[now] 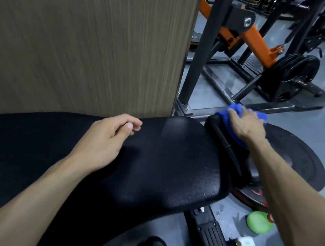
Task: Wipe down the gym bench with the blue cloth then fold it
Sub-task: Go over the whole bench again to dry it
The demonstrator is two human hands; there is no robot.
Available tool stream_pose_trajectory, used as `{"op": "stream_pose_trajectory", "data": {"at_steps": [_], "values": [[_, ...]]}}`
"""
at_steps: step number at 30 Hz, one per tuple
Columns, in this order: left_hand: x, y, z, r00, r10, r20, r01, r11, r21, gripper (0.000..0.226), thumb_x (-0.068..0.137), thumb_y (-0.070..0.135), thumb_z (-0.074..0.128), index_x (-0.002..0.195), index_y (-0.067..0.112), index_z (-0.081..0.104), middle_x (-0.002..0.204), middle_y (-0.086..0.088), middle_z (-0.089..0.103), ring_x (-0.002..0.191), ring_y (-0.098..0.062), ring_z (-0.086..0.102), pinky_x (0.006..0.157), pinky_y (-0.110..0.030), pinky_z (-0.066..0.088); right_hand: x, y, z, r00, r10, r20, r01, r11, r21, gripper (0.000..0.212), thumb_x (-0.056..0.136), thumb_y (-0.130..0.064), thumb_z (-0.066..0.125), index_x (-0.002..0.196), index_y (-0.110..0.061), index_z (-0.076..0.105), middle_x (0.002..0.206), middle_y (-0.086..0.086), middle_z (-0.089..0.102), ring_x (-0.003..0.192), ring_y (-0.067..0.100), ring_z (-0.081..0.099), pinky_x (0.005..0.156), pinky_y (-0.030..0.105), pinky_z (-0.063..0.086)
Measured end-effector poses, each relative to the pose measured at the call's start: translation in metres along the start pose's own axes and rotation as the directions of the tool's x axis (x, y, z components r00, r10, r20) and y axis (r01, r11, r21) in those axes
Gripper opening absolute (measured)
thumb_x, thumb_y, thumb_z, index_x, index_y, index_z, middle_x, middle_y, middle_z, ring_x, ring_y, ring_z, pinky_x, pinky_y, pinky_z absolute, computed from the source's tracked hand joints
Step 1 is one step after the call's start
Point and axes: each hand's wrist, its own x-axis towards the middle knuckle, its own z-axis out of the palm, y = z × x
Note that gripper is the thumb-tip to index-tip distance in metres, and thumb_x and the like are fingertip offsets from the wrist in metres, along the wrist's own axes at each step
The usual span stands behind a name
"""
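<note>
The left hand (105, 142) hovers loosely curled and empty over the bench's (174, 155) main pad, probably for balance. Farther out, the right hand (246, 125) presses the bunched blue cloth (235, 109) flat on the small end pad (217, 126), fingers spread over it to wipe.

At centre you see the gym bench (173, 161) in black, grained, faintly glossy vinyl; the blue cloth (235, 111), right of centre, looks soft and fuzzy; the wall panel (82, 36), upper left, shows matt wood grain
</note>
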Motion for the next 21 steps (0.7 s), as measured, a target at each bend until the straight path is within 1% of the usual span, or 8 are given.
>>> {"op": "stream_pose_trajectory", "data": {"at_steps": [3,4,6,9,13,17,19,21], "values": [[0.006,-0.009,0.002,1.000,-0.020,0.004,0.020,0.999,0.026,0.027,0.105,0.024,0.047,0.113,0.037,0.070,0.107,0.023,0.072,0.102,0.008,0.065,0.092,-0.018,0.046,-0.025,-0.070,0.032,0.961,-0.244,0.127,0.249,0.968,-0.026,0.069,0.080,-0.079,0.042,0.121,-0.027,0.062,0.117,0.007,0.066,0.109,0.034,0.058,0.092,0.043,0.048],[0.007,-0.010,0.004,1.000,-0.026,0.007,0.026,0.999,0.031,0.027,0.105,0.024,0.047,0.113,0.037,0.069,0.107,0.023,0.071,0.102,0.008,0.065,0.092,-0.018,0.046,-0.034,-0.084,0.039,0.950,-0.271,0.155,0.278,0.960,-0.025,0.067,0.076,-0.080,0.045,0.119,-0.031,0.061,0.112,0.003,0.066,0.105,0.032,0.060,0.087,0.040,0.048],[0.009,-0.011,0.008,0.999,-0.025,0.027,0.024,0.999,0.039,0.027,0.105,0.025,0.047,0.113,0.037,0.069,0.107,0.023,0.071,0.103,0.006,0.065,0.093,-0.019,0.047,-0.042,-0.089,0.042,0.947,-0.279,0.162,0.275,0.960,0.042,0.056,0.079,-0.069,0.053,0.122,-0.033,0.058,0.110,0.002,0.066,0.106,0.030,0.060,0.082,0.038,0.045],[0.007,-0.008,0.006,0.999,-0.006,0.037,0.003,0.998,0.063,0.027,0.105,0.025,0.047,0.114,0.036,0.069,0.107,0.024,0.071,0.103,0.007,0.064,0.092,-0.018,0.046,-0.054,-0.072,0.029,0.931,-0.330,0.157,0.311,0.941,0.137,0.047,0.084,-0.047,0.061,0.127,-0.029,0.056,0.122,0.001,0.065,0.114,0.029,0.058,0.086,0.036,0.042],[-0.003,-0.002,0.003,1.000,0.001,0.027,-0.002,0.999,0.047,0.028,0.104,0.022,0.046,0.113,0.035,0.070,0.104,0.022,0.072,0.101,0.005,0.065,0.092,-0.019,0.047,-0.099,-0.056,0.020,0.908,-0.403,0.115,0.375,0.904,0.205,0.060,0.086,-0.033,0.065,0.144,-0.027,0.051,0.154,-0.006,0.046,0.140,0.018,0.043,0.106,0.030,0.036],[-0.017,0.004,0.004,0.999,0.008,0.043,-0.010,0.999,0.051,0.027,0.104,0.019,0.047,0.112,0.030,0.070,0.102,0.019,0.073,0.096,0.005,0.066,0.093,-0.019,0.049,-0.163,-0.069,0.016,0.890,-0.446,0.095,0.391,0.853,0.347,0.049,0.093,-0.033,0.062,0.141,-0.024,0.057,0.146,-0.006,0.055,0.137,0.017,0.047,0.109,0.023,0.031],[-0.027,0.008,0.000,1.000,0.006,0.019,-0.007,0.999,0.040,0.027,0.104,0.016,0.047,0.109,0.029,0.071,0.100,0.018,0.073,0.094,0.005,0.067,0.092,-0.021,0.050,-0.200,-0.096,0.024,0.810,-0.570,0.140,0.492,0.789,0.367,0.058,0.093,-0.051,0.056,0.144,-0.024,0.053,0.152,-0.003,0.049,0.143,0.015,0.040,0.115,0.025,0.026],[-0.040,0.008,-0.008,1.000,-0.026,-0.017,0.026,0.999,0.021,0.028,0.103,0.015,0.048,0.107,0.029,0.072,0.099,0.019,0.074,0.095,0.003,0.068,0.093,-0.024,0.051,-0.228,-0.123,0.030,0.669,-0.710,0.222,0.597,0.691,0.407,0.072,0.090,-0.066,0.047,0.150,-0.025,0.044,0.159,-0.002,0.037,0.148,0.010,0.028,0.121,0.025,0.019]]}}
